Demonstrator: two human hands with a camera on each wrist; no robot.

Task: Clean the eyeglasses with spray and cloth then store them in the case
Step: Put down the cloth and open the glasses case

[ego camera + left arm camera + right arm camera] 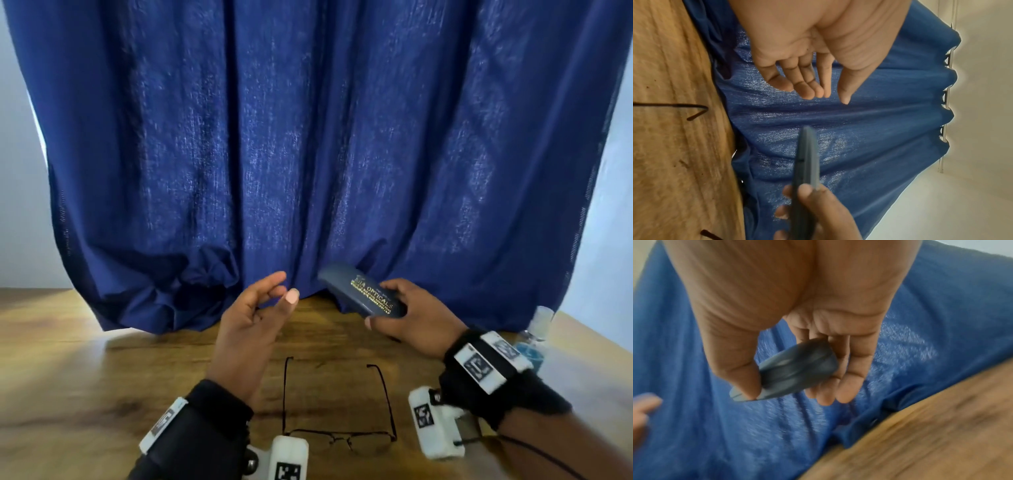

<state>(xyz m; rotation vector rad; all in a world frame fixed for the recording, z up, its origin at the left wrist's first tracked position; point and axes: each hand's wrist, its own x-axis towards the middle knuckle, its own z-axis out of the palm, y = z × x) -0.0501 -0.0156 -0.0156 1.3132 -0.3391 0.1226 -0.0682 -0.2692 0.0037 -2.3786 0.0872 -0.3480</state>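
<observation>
Thin dark-framed eyeglasses (339,437) lie on the wooden table (68,359) with both temples unfolded, between my wrists. My right hand (407,313) grips a closed dark blue glasses case (359,291) with gold lettering, held above the table near the curtain. The case (806,162) shows edge-on in the left wrist view, and in the right wrist view the case (795,368) sits between thumb and fingers. My left hand (260,308) hovers just left of the case, fingers relaxed and holding nothing. The left hand (818,84) is empty.
A dark blue curtain (308,154) hangs behind the table and bunches on its far edge. A small clear spray bottle (536,342) with blue liquid stands at the right, behind my right wrist. No cloth is in view.
</observation>
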